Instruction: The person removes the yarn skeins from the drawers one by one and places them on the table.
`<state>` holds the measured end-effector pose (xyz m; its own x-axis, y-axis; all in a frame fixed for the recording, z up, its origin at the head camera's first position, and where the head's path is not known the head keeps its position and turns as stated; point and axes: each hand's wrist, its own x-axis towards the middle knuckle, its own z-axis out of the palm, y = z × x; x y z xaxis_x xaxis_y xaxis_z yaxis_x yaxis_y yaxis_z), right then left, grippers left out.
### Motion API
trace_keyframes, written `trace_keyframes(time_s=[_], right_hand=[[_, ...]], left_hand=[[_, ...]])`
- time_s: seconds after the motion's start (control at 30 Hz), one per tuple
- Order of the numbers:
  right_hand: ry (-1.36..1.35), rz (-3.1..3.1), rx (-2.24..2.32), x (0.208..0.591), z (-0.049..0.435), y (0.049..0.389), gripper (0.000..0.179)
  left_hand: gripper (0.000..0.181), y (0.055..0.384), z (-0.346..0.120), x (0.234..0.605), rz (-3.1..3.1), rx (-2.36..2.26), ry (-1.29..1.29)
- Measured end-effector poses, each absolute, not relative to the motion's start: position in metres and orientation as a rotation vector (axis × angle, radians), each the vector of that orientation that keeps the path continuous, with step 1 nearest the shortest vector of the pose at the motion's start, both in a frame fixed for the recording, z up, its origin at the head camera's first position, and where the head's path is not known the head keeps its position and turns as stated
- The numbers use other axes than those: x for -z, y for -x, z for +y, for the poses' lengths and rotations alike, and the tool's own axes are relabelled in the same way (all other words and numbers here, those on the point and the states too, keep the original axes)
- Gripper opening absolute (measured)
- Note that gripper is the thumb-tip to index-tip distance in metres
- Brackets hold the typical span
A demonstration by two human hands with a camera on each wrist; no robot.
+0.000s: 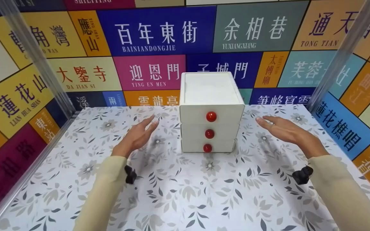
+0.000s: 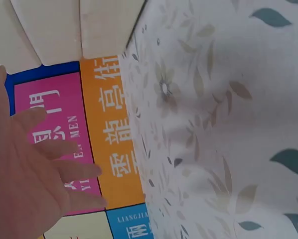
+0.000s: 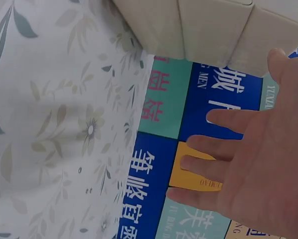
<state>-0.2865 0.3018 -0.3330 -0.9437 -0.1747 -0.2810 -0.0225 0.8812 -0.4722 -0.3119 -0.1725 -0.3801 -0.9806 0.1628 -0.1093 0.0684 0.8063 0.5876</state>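
A white box of stacked drawers (image 1: 212, 89) stands on the table, its front bearing three round red knobs (image 1: 211, 116). All the drawers look closed. To its left, my left hand (image 1: 137, 134) hovers with fingers straight, apart from the box and holding nothing. My right hand (image 1: 284, 130) is held the same way on the other side, also without contact. In the left wrist view the left hand (image 2: 34, 169) shows spread fingers near the box's side (image 2: 49, 30). The right wrist view shows the right hand (image 3: 258, 164) spread likewise, with the box's side (image 3: 214, 30) above it.
A white cloth with grey leaves and flowers (image 1: 185, 192) covers the table. Behind and at both sides rise walls of colourful panels with Chinese lettering (image 1: 156, 29). Clear upright posts (image 1: 37, 54) stand at the back corners. Each wrist carries a small black device (image 1: 303, 175).
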Motion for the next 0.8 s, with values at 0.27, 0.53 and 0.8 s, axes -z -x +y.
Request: trace_keyframes(time_s=[0.27,0.53,0.8], right_hand=[[0.190,2.650,0.825,0.329,0.293,0.278,0.099],[0.254,2.575,0.991,0.331,0.279,0.276,0.086],[0.269,2.484,1.218,0.332,0.258,0.270,0.078]], left_hand=[[0.071,0.308,-0.162,0.377,2.778,-1.087,-0.203],[0.068,0.306,-0.152,0.377,2.671,-1.334,-0.189],[0.060,0.306,-0.136,0.371,2.484,-1.694,-0.248]])
